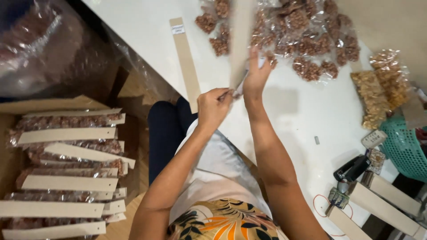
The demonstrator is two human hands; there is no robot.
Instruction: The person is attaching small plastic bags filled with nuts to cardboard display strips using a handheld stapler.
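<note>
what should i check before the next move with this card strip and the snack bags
1. Both hands on the strip: left hand pinches its lower end, right hand lies against the card strip: ok.
2. Strip upright and straight: ok.
3. Small bags within reach on the white table: ok.
4. Stapler to hand: lies at the table's right edge, away from both hands: not ok.
5. Bag already fixed to the strip: cannot tell.

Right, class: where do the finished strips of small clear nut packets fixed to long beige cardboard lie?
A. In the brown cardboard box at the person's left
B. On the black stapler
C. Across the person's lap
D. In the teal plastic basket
A: the finished strips of nut packets lie stacked inside the brown cardboard box at the left, beside the white table.
</note>
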